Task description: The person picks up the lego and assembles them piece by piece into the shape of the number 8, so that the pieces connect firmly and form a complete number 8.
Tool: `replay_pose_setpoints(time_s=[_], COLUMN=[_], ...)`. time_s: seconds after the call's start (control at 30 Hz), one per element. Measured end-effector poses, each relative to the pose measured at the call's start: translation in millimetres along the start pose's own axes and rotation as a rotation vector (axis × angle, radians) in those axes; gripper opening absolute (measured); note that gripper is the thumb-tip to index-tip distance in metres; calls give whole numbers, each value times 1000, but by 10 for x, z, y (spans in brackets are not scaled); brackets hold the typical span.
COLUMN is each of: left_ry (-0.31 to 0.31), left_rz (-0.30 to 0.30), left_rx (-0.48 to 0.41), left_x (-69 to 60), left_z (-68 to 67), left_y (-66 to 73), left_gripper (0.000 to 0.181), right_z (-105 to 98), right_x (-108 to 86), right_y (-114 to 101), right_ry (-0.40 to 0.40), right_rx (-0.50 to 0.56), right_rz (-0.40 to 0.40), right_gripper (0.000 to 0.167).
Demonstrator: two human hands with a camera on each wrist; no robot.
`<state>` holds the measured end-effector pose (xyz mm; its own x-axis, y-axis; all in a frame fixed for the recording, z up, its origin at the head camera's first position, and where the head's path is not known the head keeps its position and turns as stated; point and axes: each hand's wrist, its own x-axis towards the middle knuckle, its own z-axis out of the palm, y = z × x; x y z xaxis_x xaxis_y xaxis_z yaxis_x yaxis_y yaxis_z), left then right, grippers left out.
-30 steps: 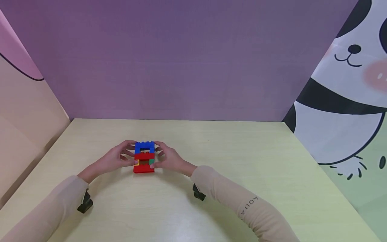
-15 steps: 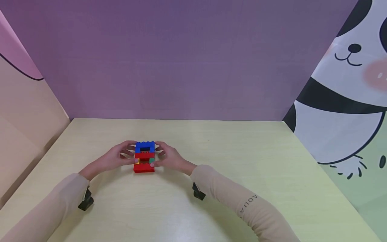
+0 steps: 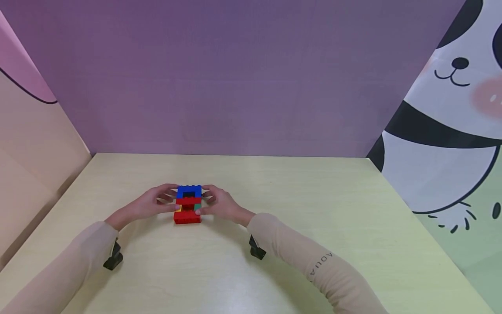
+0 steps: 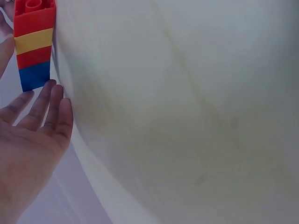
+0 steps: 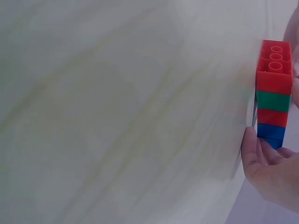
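Observation:
Near the left-centre of the table, a toy building-brick structure [image 3: 188, 201] is held between both hands. Blue bricks [image 3: 190, 189] with a gap form its far end, followed by a red brick, then a yellow brick [image 4: 33, 42] on the left and a green brick [image 5: 273, 100] on the right, and a red brick [image 3: 187, 217] at the near end. My left hand [image 3: 150, 203] holds the left side, thumb by the yellow brick and fingertips at the blue end. Opposite, my right hand [image 3: 220, 204] grips the right side, thumb near the green brick. The near red brick's hollow underside shows in both wrist views.
The pale wooden table [image 3: 298, 218] extends around the hands. A purple wall [image 3: 235, 78] rises behind its far edge, and a panda picture [image 3: 451, 139] covers the right side. Dark wrist devices [image 3: 257, 248] hang below both sleeves.
The far blue end of the brick structure shifts slightly right and toward the person, making the structure look shorter. The left forearm and wrist edge slightly rightward; both hands keep their hold.

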<state>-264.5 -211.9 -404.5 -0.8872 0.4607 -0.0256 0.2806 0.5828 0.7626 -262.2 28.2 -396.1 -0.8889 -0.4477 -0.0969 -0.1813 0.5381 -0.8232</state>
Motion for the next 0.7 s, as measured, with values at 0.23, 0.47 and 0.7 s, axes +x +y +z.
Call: replay_pose_setpoints(time_s=[0.23,0.47,0.7], left_ry=[-24,-33,-31], left_rz=[-11,-4,-3], left_rx=[-1,11,10], left_x=[20,28,10], left_z=[-7,-14,-8], left_y=[-31,-33,-10], left_gripper=[71,70,69], right_z=[4,5,2], right_x=[21,26,21], right_y=[11,13,14], right_ry=[-3,-5,-14], right_rx=[6,13,18], right_rz=[21,28,31], right_gripper=[70,67,65])
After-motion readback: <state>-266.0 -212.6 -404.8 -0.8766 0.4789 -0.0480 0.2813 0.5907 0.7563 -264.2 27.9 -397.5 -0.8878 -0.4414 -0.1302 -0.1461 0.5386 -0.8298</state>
